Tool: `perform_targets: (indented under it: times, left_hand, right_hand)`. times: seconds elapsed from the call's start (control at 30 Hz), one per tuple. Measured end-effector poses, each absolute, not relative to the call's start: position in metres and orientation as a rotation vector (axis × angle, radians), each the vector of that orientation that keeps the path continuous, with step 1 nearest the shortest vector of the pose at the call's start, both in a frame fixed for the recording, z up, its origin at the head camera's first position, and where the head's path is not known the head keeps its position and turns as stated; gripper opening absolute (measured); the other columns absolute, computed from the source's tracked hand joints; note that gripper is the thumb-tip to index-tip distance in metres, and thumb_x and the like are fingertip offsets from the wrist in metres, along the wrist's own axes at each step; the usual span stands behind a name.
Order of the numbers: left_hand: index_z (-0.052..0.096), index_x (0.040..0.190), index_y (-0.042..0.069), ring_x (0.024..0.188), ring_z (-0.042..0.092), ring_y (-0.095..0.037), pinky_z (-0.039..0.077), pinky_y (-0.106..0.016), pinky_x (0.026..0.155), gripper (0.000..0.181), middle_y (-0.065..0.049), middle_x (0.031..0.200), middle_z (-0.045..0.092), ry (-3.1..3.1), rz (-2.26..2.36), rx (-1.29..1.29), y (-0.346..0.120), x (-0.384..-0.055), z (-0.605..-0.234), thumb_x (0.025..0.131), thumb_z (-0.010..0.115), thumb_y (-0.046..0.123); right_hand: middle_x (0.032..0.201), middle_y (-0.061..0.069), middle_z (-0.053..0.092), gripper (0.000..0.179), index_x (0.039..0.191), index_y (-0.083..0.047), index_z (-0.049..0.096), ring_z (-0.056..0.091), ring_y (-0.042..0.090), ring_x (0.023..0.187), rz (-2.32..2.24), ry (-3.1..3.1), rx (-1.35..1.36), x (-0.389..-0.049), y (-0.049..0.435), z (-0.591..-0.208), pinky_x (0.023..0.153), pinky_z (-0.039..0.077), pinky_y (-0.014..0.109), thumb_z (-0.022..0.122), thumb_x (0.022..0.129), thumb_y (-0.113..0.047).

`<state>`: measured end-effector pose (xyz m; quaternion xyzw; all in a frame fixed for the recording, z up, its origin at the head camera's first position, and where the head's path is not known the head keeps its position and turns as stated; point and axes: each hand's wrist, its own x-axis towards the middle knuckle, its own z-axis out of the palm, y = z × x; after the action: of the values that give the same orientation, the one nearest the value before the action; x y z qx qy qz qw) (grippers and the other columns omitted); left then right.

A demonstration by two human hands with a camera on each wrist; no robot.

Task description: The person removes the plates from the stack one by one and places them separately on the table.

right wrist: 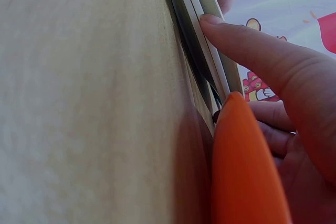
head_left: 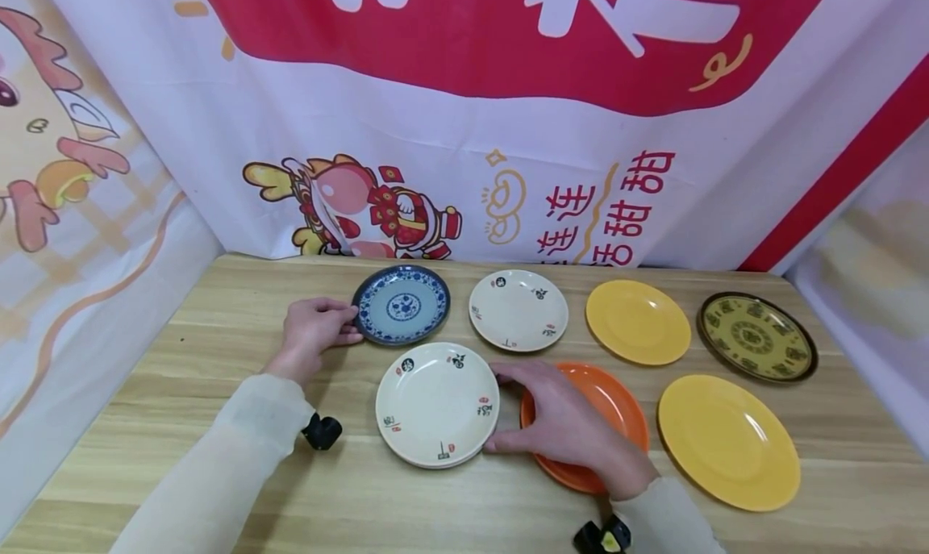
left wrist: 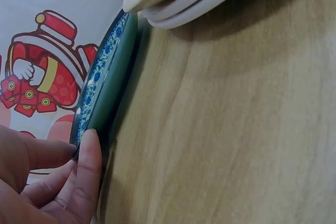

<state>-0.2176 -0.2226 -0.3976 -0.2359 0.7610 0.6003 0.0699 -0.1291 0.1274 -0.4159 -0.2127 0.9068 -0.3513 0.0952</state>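
My left hand [head_left: 314, 332] pinches the near-left rim of a blue-and-white patterned plate [head_left: 403, 306]. In the left wrist view, thumb and fingers close on the edge of this blue plate [left wrist: 100, 93], whose underside is green. A stack of white plates [head_left: 437, 405] with small black and red characters sits in front of it. My right hand [head_left: 555, 417] holds the stack's right side, thumb at the near rim and fingers at the far rim. In the right wrist view the thumb presses on the edge of the white plates [right wrist: 202, 30]. An orange plate [head_left: 610, 409] lies partly under the right hand and forearm.
A smaller white plate [head_left: 518, 310], a yellow plate [head_left: 639, 322] and an olive plate with a dark rim [head_left: 757, 336] line the back. A larger yellow plate [head_left: 729, 441] lies at the right. Printed cloth [head_left: 450, 135] hangs behind the wooden table [head_left: 348, 489].
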Motion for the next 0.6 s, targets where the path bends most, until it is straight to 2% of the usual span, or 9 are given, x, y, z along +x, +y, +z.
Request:
perform_targets:
  times: [0.17,0.4,0.6]
  left_hand:
    - [0.062,0.142,-0.005,0.073,0.072,-0.005,0.069,-0.027,0.080,0.040,-0.007,0.103,0.071,2.298,1.819,-0.712,-0.224,-0.216,-0.397,0.107,0.067,0.014]
    - [0.063,0.142,-0.001,0.079,0.074,-0.007,0.068,-0.025,0.079,0.038,-0.003,0.098,0.076,2.336,1.831,-0.709,-0.236,-0.210,-0.390,0.109,0.064,0.019]
    - [0.062,0.142,0.002,0.088,0.074,-0.008,0.067,-0.023,0.084,0.041,-0.001,0.104,0.075,2.350,1.817,-0.643,-0.245,-0.199,-0.383,0.109,0.066,0.025]
  right_hand:
    - [0.147,-0.007,0.066,0.087,0.149,-0.027,0.064,0.057,0.023,0.141,-1.039,2.695,-0.633,-0.128,0.127,-0.416,0.125,0.044,0.057,0.100,0.072,-0.048]
    - [0.147,-0.008,0.066,0.088,0.149,-0.027,0.064,0.057,0.023,0.141,-1.048,2.684,-0.612,-0.128,0.127,-0.415,0.125,0.044,0.058,0.100,0.072,-0.049]
    - [0.147,-0.008,0.066,0.089,0.149,-0.026,0.064,0.057,0.023,0.141,-1.046,2.677,-0.602,-0.127,0.127,-0.414,0.125,0.045,0.058,0.100,0.071,-0.048]
